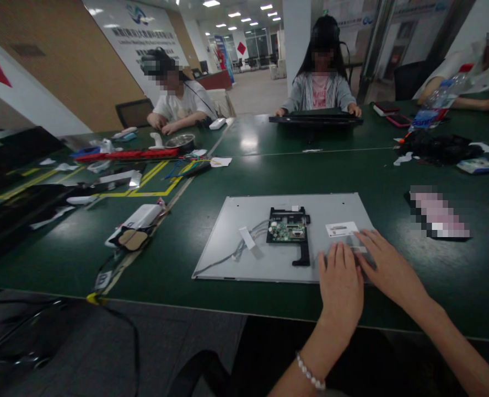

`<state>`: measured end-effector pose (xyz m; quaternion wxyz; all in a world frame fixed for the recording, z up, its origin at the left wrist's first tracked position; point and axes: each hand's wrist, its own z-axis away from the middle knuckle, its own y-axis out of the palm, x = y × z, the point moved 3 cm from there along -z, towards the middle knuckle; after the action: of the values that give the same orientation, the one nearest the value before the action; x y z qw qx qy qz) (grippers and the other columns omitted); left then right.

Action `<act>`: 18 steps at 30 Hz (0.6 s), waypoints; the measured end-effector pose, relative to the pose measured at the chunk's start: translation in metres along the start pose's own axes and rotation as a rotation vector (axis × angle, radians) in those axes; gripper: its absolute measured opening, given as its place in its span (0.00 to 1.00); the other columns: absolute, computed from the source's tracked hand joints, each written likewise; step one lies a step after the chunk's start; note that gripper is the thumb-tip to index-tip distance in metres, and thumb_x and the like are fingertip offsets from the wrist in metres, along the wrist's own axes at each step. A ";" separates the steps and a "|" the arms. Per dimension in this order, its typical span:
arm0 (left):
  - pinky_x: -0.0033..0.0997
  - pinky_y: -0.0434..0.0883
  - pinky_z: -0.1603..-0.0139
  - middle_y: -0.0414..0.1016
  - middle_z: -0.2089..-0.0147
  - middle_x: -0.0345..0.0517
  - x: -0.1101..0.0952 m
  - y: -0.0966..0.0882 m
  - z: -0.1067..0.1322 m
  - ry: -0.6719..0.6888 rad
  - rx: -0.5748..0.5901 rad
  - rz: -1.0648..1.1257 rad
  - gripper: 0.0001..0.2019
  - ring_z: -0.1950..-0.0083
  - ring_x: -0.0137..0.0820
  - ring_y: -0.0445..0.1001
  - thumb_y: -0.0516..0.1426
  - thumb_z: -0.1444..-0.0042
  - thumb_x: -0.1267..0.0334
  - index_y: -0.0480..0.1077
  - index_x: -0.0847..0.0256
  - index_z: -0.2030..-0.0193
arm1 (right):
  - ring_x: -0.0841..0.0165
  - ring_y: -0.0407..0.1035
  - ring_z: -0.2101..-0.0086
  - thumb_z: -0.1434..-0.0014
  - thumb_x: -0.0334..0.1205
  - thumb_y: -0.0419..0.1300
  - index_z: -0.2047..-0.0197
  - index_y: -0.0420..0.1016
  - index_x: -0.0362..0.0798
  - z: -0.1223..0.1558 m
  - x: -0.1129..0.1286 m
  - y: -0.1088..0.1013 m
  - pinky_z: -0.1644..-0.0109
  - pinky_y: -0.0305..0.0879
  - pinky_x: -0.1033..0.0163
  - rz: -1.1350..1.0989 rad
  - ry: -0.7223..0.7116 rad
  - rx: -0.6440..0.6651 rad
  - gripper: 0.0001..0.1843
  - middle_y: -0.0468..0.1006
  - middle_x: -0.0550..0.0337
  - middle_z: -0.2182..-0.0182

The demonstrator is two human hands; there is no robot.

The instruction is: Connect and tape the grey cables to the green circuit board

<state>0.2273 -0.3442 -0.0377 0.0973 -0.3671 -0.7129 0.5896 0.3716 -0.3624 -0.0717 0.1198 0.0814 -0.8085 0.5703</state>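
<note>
A grey metal display panel [227,231] lies flat on the green table in front of me. A green circuit board [288,231] sits in a black bracket [303,251] at its middle, with thin grey cables [227,256] running off to the left. My left hand [342,275] rests on the panel's right part, fingers stretched out just below a white label [342,229]. Beside it my right hand [387,267] reaches over the panel's right edge, its fingertips by the label, fingers extended. What may lie under the palms is hidden.
On the left lies a white battery pack [139,226] with cables. A phone [439,214] is on the right, with a plastic bottle [436,105] and a dark bundle [434,148] behind. Across the table, a person [321,91] holds a black monitor [316,118]; others sit either side.
</note>
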 end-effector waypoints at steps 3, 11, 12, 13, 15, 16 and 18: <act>0.54 0.61 0.33 0.67 0.35 0.54 0.012 -0.005 0.002 -0.032 -0.006 -0.020 0.20 0.32 0.40 0.62 0.47 0.33 0.66 0.64 0.65 0.37 | 0.49 0.54 0.35 0.35 0.45 0.50 0.35 0.64 0.47 -0.004 0.018 0.004 0.37 0.61 0.42 0.026 -0.049 0.018 0.27 0.65 0.47 0.36; 0.53 0.60 0.33 0.65 0.33 0.53 0.049 -0.025 0.012 -0.088 -0.005 -0.060 0.21 0.31 0.40 0.60 0.47 0.34 0.68 0.62 0.64 0.35 | 0.49 0.54 0.35 0.36 0.48 0.53 0.37 0.67 0.50 -0.023 0.044 0.004 0.37 0.60 0.40 0.028 -0.212 0.116 0.26 0.65 0.49 0.36; 0.53 0.60 0.32 0.65 0.33 0.52 0.052 -0.026 0.013 -0.093 -0.003 -0.065 0.21 0.30 0.40 0.60 0.47 0.34 0.68 0.62 0.64 0.35 | 0.49 0.55 0.36 0.36 0.49 0.54 0.37 0.67 0.50 -0.026 0.045 0.004 0.37 0.59 0.39 0.027 -0.211 0.116 0.27 0.64 0.49 0.35; 0.53 0.59 0.32 0.65 0.33 0.52 0.056 -0.027 0.014 -0.097 -0.002 -0.068 0.21 0.30 0.40 0.60 0.47 0.34 0.68 0.61 0.64 0.35 | 0.48 0.54 0.36 0.36 0.49 0.54 0.37 0.67 0.51 -0.030 0.047 0.004 0.37 0.57 0.38 0.028 -0.202 0.110 0.27 0.63 0.49 0.34; 0.53 0.59 0.32 0.65 0.33 0.52 0.063 -0.030 0.015 -0.104 -0.004 -0.075 0.22 0.30 0.39 0.60 0.47 0.34 0.68 0.61 0.64 0.34 | 0.46 0.51 0.34 0.36 0.50 0.54 0.36 0.66 0.52 -0.036 0.052 0.006 0.36 0.53 0.34 0.030 -0.183 0.099 0.27 0.59 0.49 0.32; 0.53 0.59 0.32 0.65 0.33 0.52 0.066 -0.031 0.015 -0.107 -0.007 -0.079 0.21 0.30 0.39 0.60 0.47 0.34 0.68 0.61 0.64 0.34 | 0.46 0.49 0.34 0.36 0.50 0.53 0.35 0.66 0.52 -0.038 0.055 0.007 0.36 0.51 0.34 0.029 -0.180 0.100 0.27 0.58 0.49 0.32; 0.53 0.60 0.33 0.65 0.33 0.53 0.072 -0.034 0.016 -0.109 -0.014 -0.089 0.21 0.30 0.40 0.60 0.47 0.34 0.68 0.61 0.63 0.35 | 0.48 0.47 0.33 0.35 0.50 0.52 0.34 0.64 0.52 -0.041 0.064 0.011 0.35 0.50 0.35 0.016 -0.194 0.115 0.28 0.57 0.48 0.31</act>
<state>0.1527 -0.3121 -0.0322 0.0819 -0.3032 -0.7367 0.5989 0.3114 -0.3198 -0.0501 0.0316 0.1363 -0.7829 0.6062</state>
